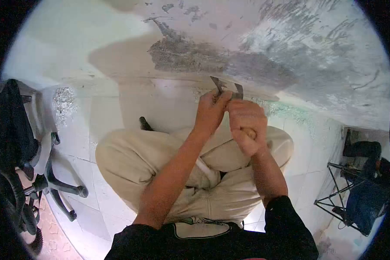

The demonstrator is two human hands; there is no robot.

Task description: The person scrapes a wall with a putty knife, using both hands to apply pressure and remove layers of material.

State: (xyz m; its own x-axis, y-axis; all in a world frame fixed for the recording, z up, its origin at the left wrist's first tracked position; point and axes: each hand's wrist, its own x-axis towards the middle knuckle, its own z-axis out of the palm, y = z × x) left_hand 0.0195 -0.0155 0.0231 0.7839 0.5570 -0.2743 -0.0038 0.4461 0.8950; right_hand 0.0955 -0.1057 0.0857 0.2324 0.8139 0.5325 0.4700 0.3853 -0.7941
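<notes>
A putty knife with a flared metal blade points at the foot of the wall. My right hand is wrapped round its handle, and the rounded light-brown end shows by the thumb. Beside it, my left hand is closed with fingers and thumb pressed at the blade's left side. The blade's far edge lies close to the joint between wall and floor. Grey patches and scraped marks cover the wall above both hands. My crossed legs in beige trousers are below them.
Pale crumbs lie on the tiled floor at left, with greenish debris along the wall at right. A wheeled chair base stands at left. On the right is a folding metal frame with dark cloth on it.
</notes>
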